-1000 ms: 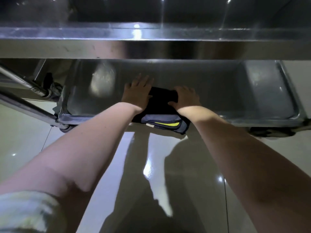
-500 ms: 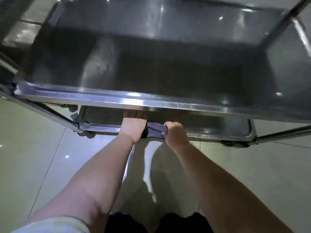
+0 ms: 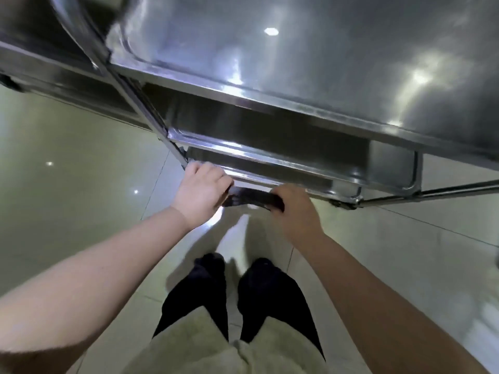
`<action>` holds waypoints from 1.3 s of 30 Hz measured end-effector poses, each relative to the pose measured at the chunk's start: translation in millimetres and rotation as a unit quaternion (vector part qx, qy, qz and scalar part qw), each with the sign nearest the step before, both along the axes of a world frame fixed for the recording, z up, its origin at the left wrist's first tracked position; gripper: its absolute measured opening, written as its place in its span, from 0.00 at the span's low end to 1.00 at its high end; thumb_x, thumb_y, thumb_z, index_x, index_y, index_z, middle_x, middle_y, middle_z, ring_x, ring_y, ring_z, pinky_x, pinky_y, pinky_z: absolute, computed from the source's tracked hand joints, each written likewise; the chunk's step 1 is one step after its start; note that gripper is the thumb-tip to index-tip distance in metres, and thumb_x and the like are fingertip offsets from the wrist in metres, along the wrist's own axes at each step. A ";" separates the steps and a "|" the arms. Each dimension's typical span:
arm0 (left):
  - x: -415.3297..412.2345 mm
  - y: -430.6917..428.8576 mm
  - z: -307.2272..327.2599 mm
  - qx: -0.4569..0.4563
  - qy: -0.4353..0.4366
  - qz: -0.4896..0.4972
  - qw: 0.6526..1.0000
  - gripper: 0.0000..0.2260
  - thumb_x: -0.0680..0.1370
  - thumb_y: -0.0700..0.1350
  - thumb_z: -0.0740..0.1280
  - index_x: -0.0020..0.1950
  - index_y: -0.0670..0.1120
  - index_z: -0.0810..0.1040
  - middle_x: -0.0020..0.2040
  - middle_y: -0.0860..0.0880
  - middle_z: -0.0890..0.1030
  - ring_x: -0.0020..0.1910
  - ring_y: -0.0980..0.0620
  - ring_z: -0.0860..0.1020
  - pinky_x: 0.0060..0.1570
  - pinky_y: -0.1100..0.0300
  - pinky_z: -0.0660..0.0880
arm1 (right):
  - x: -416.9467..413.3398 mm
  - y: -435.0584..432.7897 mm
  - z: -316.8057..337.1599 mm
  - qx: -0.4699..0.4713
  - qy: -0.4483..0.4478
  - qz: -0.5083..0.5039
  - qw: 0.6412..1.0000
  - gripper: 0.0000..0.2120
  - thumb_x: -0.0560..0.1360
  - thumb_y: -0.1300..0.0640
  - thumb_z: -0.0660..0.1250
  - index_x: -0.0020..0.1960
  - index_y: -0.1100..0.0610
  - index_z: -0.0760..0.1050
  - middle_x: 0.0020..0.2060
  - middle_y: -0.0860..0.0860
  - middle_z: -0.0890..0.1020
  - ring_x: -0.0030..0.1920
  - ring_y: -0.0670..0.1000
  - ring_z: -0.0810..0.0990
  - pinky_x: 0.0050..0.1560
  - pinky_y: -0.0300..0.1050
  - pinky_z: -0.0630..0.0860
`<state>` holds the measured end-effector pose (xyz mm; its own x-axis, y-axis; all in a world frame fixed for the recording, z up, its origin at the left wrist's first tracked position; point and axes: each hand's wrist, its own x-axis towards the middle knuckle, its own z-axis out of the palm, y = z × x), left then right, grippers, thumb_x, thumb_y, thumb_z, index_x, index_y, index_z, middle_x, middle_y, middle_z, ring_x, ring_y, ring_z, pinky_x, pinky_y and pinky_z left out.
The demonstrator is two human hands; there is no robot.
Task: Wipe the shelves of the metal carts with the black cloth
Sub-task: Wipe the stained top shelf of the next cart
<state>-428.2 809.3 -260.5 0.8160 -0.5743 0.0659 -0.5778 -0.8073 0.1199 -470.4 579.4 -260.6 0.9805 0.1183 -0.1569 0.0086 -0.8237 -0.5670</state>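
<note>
A steel cart fills the upper part of the head view, with its top shelf [image 3: 337, 55] large and shiny, a middle shelf rim [image 3: 259, 155] under it and the lowest shelf edge [image 3: 286, 182] below that. The black cloth [image 3: 252, 198] is stretched between my two hands just in front of the lowest shelf edge, off the shelf. My left hand [image 3: 201, 194] is shut on its left end, my right hand [image 3: 294, 209] on its right end.
A second metal cart [image 3: 54, 76] stands at the upper left, close beside the first. The cart's post [image 3: 140, 103] runs down between them. Glossy pale floor tiles [image 3: 81, 171] lie all around. My legs in dark socks [image 3: 237, 287] stand below the hands.
The view rose from low under the shelves to above the top shelf. Both hands pulled the cloth back off the bottom shelf and now hold it in front of its edge.
</note>
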 end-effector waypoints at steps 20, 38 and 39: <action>-22.4 130.7 425.8 -0.115 -0.242 0.353 0.896 0.14 0.71 0.58 0.61 0.44 0.52 0.82 0.41 0.55 0.81 0.49 0.45 0.76 0.48 0.53 0.58 | 122.4 148.8 423.7 -0.022 -0.308 0.265 0.913 0.09 0.69 0.58 0.67 0.49 0.56 0.76 0.44 0.49 0.77 0.49 0.55 0.68 0.53 0.51 0.67; 168.6 378.8 386.6 -0.078 -0.220 0.378 0.896 0.05 0.74 0.51 0.71 0.48 0.55 0.84 0.43 0.56 0.81 0.51 0.48 0.73 0.53 0.49 0.59 | 272.3 413.1 385.5 -0.088 -0.301 0.176 0.933 0.06 0.76 0.60 0.66 0.52 0.58 0.73 0.49 0.54 0.75 0.51 0.58 0.70 0.51 0.54 0.67; 183.9 390.9 382.6 -0.076 -0.213 0.373 0.900 0.05 0.74 0.51 0.71 0.48 0.55 0.84 0.44 0.56 0.81 0.51 0.47 0.73 0.53 0.49 0.59 | 283.1 423.8 381.5 -0.091 -0.297 0.172 0.935 0.07 0.75 0.60 0.67 0.52 0.58 0.73 0.49 0.54 0.76 0.51 0.58 0.70 0.50 0.54 0.67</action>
<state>-244.3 1200.2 122.1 0.8524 0.1645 0.4964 0.0979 -0.9826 0.1575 -187.3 1003.2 120.9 0.8103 0.4668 0.3543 0.5590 -0.7971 -0.2283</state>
